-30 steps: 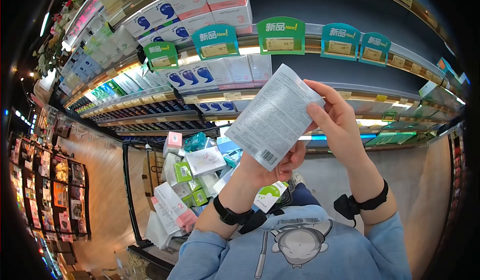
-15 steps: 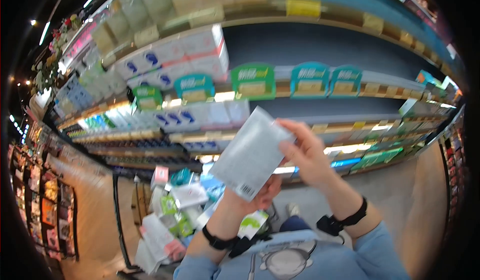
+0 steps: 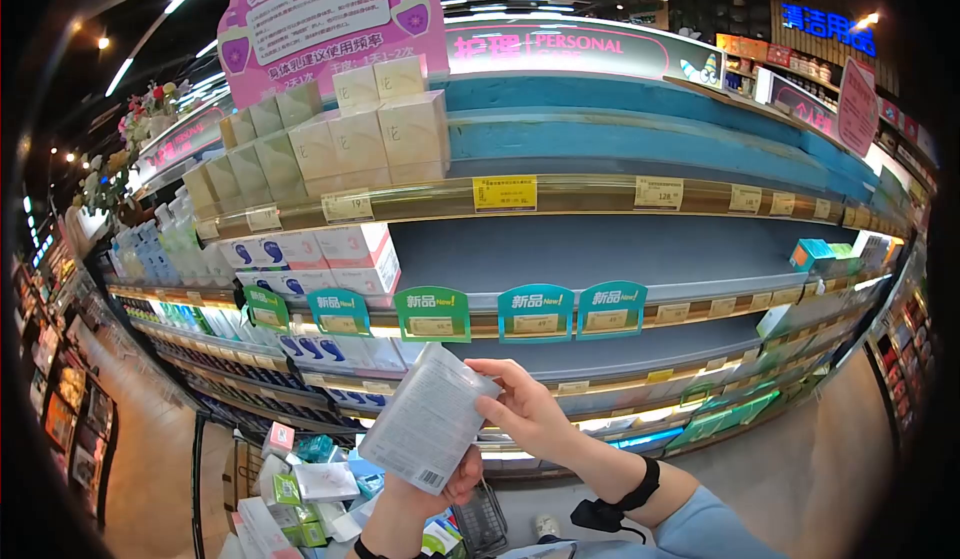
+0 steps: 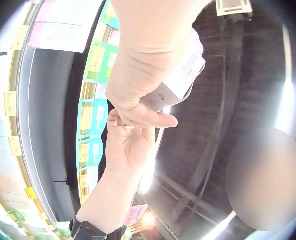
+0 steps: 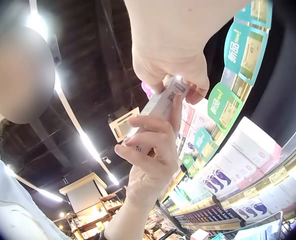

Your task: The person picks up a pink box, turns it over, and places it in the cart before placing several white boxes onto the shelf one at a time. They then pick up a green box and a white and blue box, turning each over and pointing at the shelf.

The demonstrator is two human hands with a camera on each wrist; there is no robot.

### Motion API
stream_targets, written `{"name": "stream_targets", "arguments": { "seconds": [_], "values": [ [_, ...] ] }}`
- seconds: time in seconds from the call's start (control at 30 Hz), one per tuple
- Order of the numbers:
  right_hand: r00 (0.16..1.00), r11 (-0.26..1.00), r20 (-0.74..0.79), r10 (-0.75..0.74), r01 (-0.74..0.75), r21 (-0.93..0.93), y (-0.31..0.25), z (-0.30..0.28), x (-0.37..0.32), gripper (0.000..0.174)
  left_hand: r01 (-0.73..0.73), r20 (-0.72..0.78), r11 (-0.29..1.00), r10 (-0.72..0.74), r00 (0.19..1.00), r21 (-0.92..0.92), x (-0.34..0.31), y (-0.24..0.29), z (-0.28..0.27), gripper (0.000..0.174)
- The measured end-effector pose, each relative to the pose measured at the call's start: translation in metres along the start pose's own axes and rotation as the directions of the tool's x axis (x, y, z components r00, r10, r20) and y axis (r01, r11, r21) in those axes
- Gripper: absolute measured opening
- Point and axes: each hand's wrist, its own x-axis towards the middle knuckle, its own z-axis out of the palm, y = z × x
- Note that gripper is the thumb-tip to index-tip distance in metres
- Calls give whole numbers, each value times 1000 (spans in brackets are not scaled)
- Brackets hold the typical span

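Observation:
A pale silver-white box (image 3: 428,424), its back covered in fine print with a barcode near the lower edge, is held tilted before the shelves in the head view. My left hand (image 3: 445,489) supports it from beneath; the right wrist view shows the left fingers (image 5: 150,140) curled about the box's narrow side. Thumb and fingers of my right hand (image 3: 528,414) pinch the upper right edge. In the left wrist view, the left hand (image 4: 143,85) covers much of the box (image 4: 180,82), and the right hand (image 4: 128,147) is close behind.
Shelves with green and teal "new" tags (image 3: 432,315) span the front. White cartons (image 3: 330,249) and cream boxes (image 3: 370,139) stand on them at left. Below left, a cart holds piled boxes (image 3: 325,481); a grey basket (image 3: 482,521) is beside it.
The head view has tilted up, bringing the upper shelf and pink sign into sight. Hands and box now appear lower and further left, with both hands still holding the box.

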Motion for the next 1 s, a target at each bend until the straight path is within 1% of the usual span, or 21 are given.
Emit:
{"name": "stream_targets", "arguments": {
  "seconds": [0.1, 0.17, 0.27, 0.37, 0.47, 0.53, 0.63, 0.77, 0.9, 0.97, 1.0],
  "values": [
    [999, 999, 31, 7, -8, 35, -2, -8, 1, 41, -60, -5, 998, 60, 998, 1, 3, -8, 4, 85],
    [999, 999, 46, 15, -17, 48, -2, -12, 2, 41, -74, -4, 997, 75, 997, 34, 4, -10, 9, 80],
    [998, 999, 59, 9, -12, 49, 0, -19, 4, 41, -81, -15, 996, 81, 997, 31, 8, -12, 14, 77],
    [997, 995, 82, 16, -24, 93, 1, -24, 5, 41, -99, -49, 994, 100, 994, 36, 9, -17, 16, 74],
    [994, 995, 92, 51, -59, 83, -5, -28, 6, 42, -98, -39, 993, 101, 994, 60, 12, -19, 16, 73],
    [992, 1000, 122, 22, -24, 8, -6, -31, 7, 46, -99, -55, 993, 102, 993, 58, 13, -20, 20, 73],
    [992, 999, 127, 6, -11, 43, -5, -33, 8, 46, -94, -62, 994, 98, 993, 64, 16, -20, 20, 73],
    [992, 1000, 124, -12, 9, 30, -1, -35, 10, 47, -82, -73, 995, 87, 994, 63, 18, -19, 23, 76],
    [994, 999, 107, -1, -4, 39, -7, -33, 10, 47, -76, -73, 995, 81, 994, 66, 20, -16, 18, 77],
    [995, 998, 104, -7, 1, 58, -8, -33, 11, 45, -84, -26, 994, 86, 996, 74, 22, -14, 18, 76],
    [994, 997, 104, -14, 6, 77, -9, -33, 11, 44, -82, -26, 994, 84, 996, 73, 22, -13, 18, 76]
  ]
}}
